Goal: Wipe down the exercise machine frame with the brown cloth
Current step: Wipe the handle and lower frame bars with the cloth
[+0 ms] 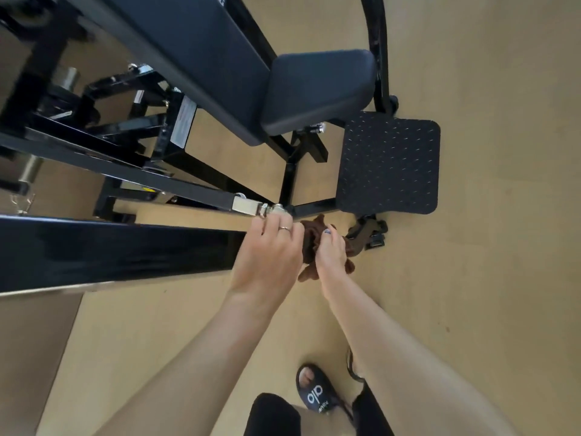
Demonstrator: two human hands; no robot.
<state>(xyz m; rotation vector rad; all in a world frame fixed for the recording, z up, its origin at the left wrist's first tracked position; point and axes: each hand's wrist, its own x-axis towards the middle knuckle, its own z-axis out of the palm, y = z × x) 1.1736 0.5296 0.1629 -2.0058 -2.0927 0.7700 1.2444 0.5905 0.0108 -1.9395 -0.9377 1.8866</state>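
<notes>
**Two hands meet over a brown cloth at the end of a black machine bar**

We look down from head height at a tan floor (471, 278) and a black exercise machine frame (119, 247); a thick glossy black bar of that frame runs in from the left edge and ends near the middle of the view. Our left hand (270, 250) lies at the end of this bar, fingers loosely curved, fingertips touching the brown cloth (309, 243) and a silver metal fitting (267, 209) just above; a ring shows on one finger; whether the fingers actually pinch the cloth we cannot tell. Our right hand (330, 250) holds the bunched cloth, fingers curled round it, folds spilling out above and below the hand. The cloth sits just past the bar's end, between the two hands, above the floor.

Beyond the hands stands a dark padded seat (317, 89); to its right a black textured footplate (390, 165) lies low over the floor. At the bottom, a foot in a black slide sandal (314, 391) rests on the floor.
</notes>
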